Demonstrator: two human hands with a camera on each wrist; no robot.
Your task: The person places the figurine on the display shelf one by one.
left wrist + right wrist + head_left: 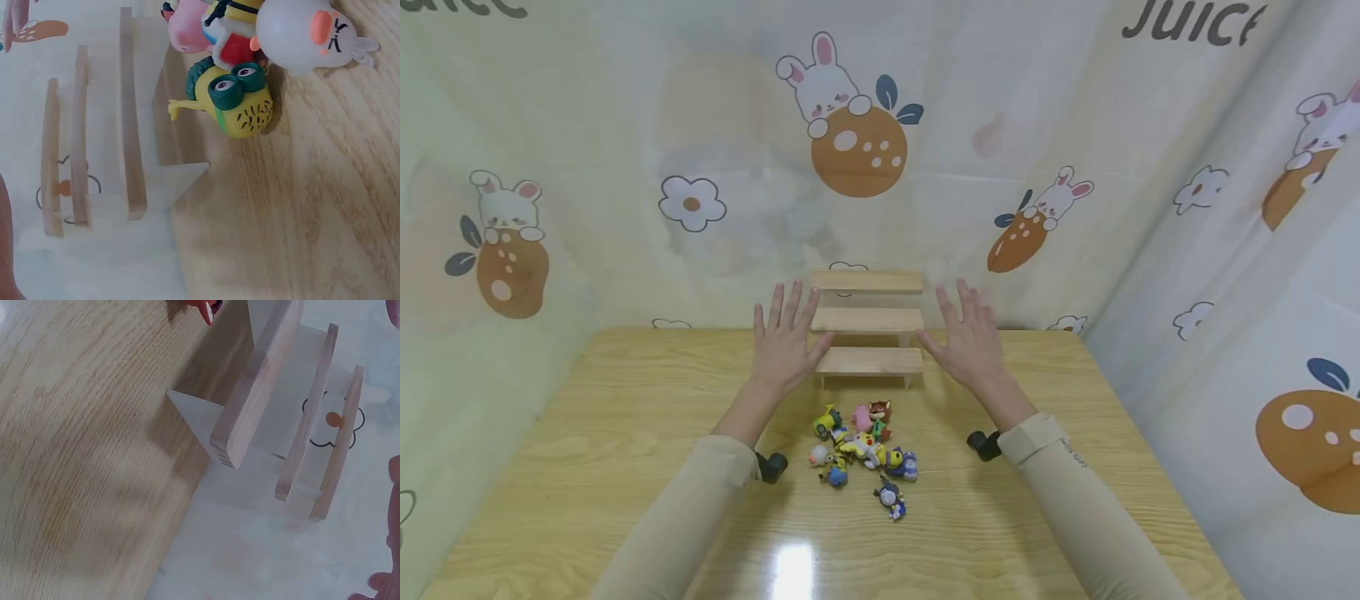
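My left hand [782, 346] is held up with straight, spread fingers at the left side of a three-step wooden display stand [868, 361]. On the stand's right side my right hand [972, 343] is raised the same way, holding nothing. Several small toy figures lie in a cluster before the stand: a fox figure [880, 418], a pink figure [861, 418], a yellow figure with dark green goggles [240, 103] and a white rabbit-like figure [300, 34]. A dark-and-white figure [889, 496] lies nearest to me, apart from the others. Neither hand touches the figures.
The wooden table [647, 433] reaches back to a printed curtain [737, 108] behind the stand, with another curtain side [1247, 275] on the right. Clear side panels [194, 415] carry the stand's wooden steps. Black wrist devices [983, 445] sit below my sleeves.
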